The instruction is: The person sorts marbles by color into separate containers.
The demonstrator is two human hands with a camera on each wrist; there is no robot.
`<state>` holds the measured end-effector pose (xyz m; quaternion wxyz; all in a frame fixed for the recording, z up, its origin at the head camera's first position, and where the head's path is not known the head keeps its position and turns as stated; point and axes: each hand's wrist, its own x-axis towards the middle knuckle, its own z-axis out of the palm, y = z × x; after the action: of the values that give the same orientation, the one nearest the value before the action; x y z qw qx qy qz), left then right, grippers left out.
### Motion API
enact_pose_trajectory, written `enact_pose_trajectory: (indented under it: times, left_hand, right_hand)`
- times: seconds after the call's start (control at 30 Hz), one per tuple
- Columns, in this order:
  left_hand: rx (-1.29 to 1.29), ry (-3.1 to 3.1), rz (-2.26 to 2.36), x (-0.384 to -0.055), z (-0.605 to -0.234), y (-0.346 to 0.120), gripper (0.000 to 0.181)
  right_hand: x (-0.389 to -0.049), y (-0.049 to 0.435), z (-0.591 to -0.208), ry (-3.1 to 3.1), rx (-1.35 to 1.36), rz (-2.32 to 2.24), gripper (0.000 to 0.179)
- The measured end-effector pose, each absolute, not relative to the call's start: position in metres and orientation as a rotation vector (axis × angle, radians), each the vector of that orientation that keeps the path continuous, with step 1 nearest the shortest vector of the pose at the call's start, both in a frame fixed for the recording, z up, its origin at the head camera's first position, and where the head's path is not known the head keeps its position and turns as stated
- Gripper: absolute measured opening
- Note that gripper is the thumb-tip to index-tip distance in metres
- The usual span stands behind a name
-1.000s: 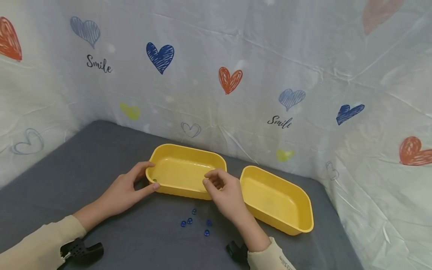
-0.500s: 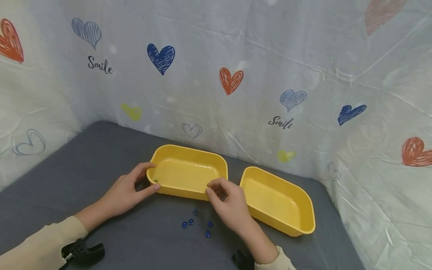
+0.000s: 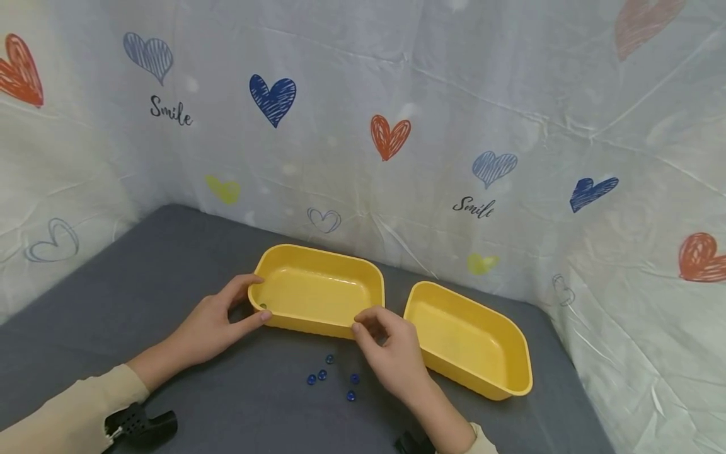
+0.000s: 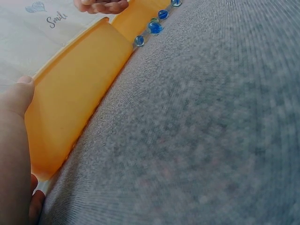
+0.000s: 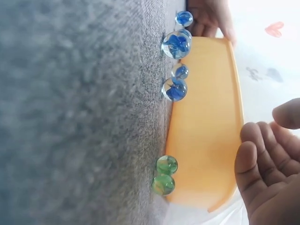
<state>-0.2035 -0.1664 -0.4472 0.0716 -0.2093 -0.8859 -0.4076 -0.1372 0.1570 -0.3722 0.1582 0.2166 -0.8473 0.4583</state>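
Observation:
My left hand (image 3: 207, 328) grips the left end of a yellow rectangular tub (image 3: 317, 293), thumb at the front rim. Inside the tub's near left corner lies one small greenish marble (image 3: 263, 306). My right hand (image 3: 397, 356) hovers by the tub's front right corner, fingers loosely curled. In the right wrist view its thumb stands apart from the fingers (image 5: 269, 154), and nothing shows between them. Several blue marbles (image 3: 322, 374) lie on the cloth before the tub. Two green marbles (image 5: 164, 176) rest close to its front wall, hidden behind my right hand in the head view.
A second yellow tub (image 3: 462, 340) stands right of the first, angled toward the front, with a narrow gap between them. Dark grey cloth (image 3: 142, 271) covers the table. A pale curtain (image 3: 351, 75) printed with hearts hangs right behind.
My right hand has drawn back slightly toward me and to the right, from over the first tub's front edge to just outside it. The left hand keeps its grip; the marbles stay put.

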Motion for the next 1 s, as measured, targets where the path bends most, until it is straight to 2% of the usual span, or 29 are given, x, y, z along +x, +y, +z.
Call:
enact_pose_trajectory:
  times: [0.37, 0.6, 1.0]
  left_hand:
    - [-0.612, -2.668, -1.220, -0.204, -0.448, -0.165, 0.070]
    - [-0.623, -2.677, -1.231, -0.203, -0.446, -0.166, 0.070]
    - [-0.626, -2.678, -1.236, -0.204, -0.447, -0.167, 0.070]
  right_hand:
    - [-0.139, 0.191, -0.403, -2.576, 0.442, 1.305, 0.005]
    - [-0.129, 0.204, -0.408, -2.715, 0.328, 1.266, 0.008]
    - [-0.127, 0.212, -0.419, -2.903, 0.286, 1.189, 0.017]
